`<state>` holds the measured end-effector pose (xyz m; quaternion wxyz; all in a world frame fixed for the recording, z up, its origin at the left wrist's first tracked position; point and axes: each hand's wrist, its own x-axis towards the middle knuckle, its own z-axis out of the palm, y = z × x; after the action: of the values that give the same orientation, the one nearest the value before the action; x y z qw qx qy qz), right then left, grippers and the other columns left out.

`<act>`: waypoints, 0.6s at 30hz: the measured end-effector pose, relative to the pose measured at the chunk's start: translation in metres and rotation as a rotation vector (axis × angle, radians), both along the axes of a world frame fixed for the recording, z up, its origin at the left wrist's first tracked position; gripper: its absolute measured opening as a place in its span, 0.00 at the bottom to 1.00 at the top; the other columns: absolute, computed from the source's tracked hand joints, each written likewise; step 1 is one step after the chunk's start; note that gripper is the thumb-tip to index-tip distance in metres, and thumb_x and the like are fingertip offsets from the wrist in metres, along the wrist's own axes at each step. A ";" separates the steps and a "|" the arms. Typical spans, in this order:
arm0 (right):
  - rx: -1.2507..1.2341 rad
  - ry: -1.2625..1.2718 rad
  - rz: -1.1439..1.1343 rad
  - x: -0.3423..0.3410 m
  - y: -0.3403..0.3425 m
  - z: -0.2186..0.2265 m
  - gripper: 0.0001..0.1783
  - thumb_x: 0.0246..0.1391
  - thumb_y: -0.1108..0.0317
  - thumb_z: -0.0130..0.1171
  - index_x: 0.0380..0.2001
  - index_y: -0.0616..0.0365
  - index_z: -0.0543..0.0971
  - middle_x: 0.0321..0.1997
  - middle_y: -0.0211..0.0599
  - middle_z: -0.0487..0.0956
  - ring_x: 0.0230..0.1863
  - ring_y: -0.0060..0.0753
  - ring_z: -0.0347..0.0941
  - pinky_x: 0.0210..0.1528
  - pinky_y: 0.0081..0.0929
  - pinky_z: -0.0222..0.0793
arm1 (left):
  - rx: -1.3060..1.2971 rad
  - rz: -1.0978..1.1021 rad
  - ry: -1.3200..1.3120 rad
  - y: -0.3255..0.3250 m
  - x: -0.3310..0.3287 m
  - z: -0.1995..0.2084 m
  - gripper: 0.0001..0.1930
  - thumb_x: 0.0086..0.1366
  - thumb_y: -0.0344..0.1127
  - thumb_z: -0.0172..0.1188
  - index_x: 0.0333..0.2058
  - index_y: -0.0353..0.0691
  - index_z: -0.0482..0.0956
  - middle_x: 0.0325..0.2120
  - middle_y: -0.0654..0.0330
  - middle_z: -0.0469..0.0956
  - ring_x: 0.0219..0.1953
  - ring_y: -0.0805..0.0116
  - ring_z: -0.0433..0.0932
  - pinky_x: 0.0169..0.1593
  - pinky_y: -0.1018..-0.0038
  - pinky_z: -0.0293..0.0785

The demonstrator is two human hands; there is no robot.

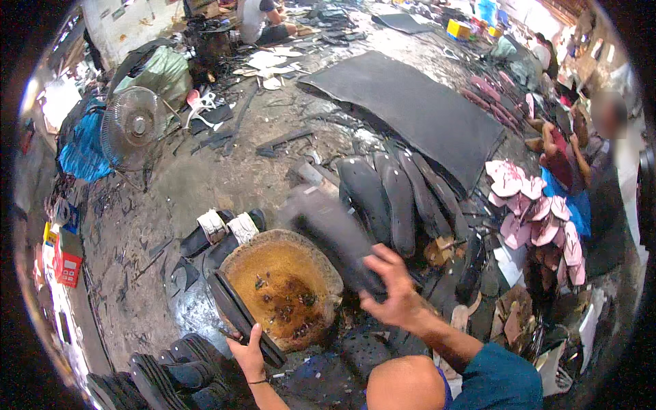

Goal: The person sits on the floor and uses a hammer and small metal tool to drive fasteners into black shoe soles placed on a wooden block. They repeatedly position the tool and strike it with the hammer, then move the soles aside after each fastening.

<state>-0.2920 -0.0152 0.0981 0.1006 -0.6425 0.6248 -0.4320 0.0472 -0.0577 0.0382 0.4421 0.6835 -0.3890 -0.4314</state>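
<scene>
My left hand is closed round thick black shoe soles, seen edge-on and slanting along the left rim of a round block. The block's worn, yellow-brown top carries dark scraps. To the right of it, my right hand grips the near end of a dark flat sole between thumb and fingers. Motion blurs that sole's far end. Several black soles lie in a row just beyond the right hand. White-strapped sandals sit against the block's far left side.
Stacked black soles fill the lower left. A large black sheet covers the floor ahead. Pink sandal pieces are heaped at right, near another person. A fan stands at left. One more person sits at the back.
</scene>
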 end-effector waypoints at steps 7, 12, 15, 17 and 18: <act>0.279 0.540 -0.318 -0.051 -0.023 0.030 0.45 0.40 0.49 0.73 0.61 0.54 0.69 0.72 0.59 0.54 0.70 0.64 0.49 0.66 0.58 0.48 | -0.082 0.018 0.339 0.003 -0.043 0.027 0.22 0.55 0.32 0.74 0.40 0.41 0.67 0.33 0.65 0.72 0.34 0.74 0.73 0.40 0.76 0.71; 0.613 -0.710 0.641 0.098 -0.037 -0.041 0.39 0.53 0.55 0.69 0.64 0.59 0.67 0.66 0.50 0.67 0.68 0.49 0.61 0.67 0.43 0.60 | 0.043 -0.005 0.385 0.007 -0.086 0.021 0.19 0.59 0.39 0.73 0.35 0.42 0.69 0.30 0.66 0.74 0.31 0.76 0.72 0.36 0.77 0.69; 0.709 -0.616 0.624 0.119 -0.052 -0.057 0.31 0.59 0.62 0.60 0.63 0.62 0.67 0.62 0.52 0.72 0.64 0.44 0.67 0.67 0.40 0.61 | -0.051 0.021 0.510 0.001 -0.052 0.012 0.23 0.67 0.37 0.64 0.57 0.34 0.70 0.47 0.62 0.76 0.48 0.68 0.75 0.50 0.72 0.74; 0.542 -0.512 0.395 0.116 -0.052 -0.085 0.30 0.61 0.69 0.57 0.65 0.64 0.64 0.58 0.44 0.74 0.61 0.35 0.68 0.66 0.35 0.61 | 0.026 0.079 0.774 0.000 -0.030 -0.009 0.24 0.68 0.38 0.61 0.58 0.36 0.67 0.46 0.62 0.75 0.48 0.67 0.75 0.50 0.70 0.74; 0.321 -0.680 0.257 0.117 -0.050 -0.110 0.33 0.61 0.73 0.56 0.67 0.65 0.59 0.57 0.46 0.74 0.62 0.37 0.68 0.64 0.34 0.63 | 0.012 0.000 0.625 -0.002 -0.028 -0.026 0.23 0.67 0.38 0.63 0.56 0.36 0.66 0.43 0.61 0.75 0.44 0.66 0.75 0.49 0.69 0.74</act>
<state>-0.1751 -0.0653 -0.0123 0.4539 -0.5119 0.5301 -0.5009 0.0192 -0.0602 0.0121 0.5362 0.5204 -0.2317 -0.6229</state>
